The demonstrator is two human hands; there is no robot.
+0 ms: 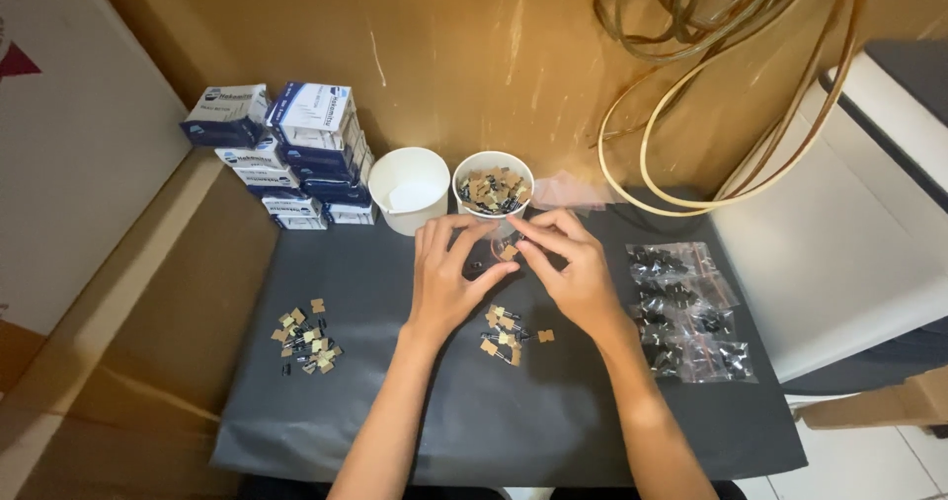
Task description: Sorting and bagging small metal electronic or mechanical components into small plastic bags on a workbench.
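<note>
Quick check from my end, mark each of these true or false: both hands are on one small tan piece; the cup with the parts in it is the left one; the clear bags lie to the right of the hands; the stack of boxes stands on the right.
1. Both hands pinch one small tan piece. True: the left hand and right hand meet on the small tan piece.
2. The left cup holds the parts. False: the left cup looks empty; the right cup holds them.
3. Clear bags lie right of the hands. True: the clear bags hold dark parts.
4. The boxes stand on the right. False: the stack of boxes is at the back left.
</note>
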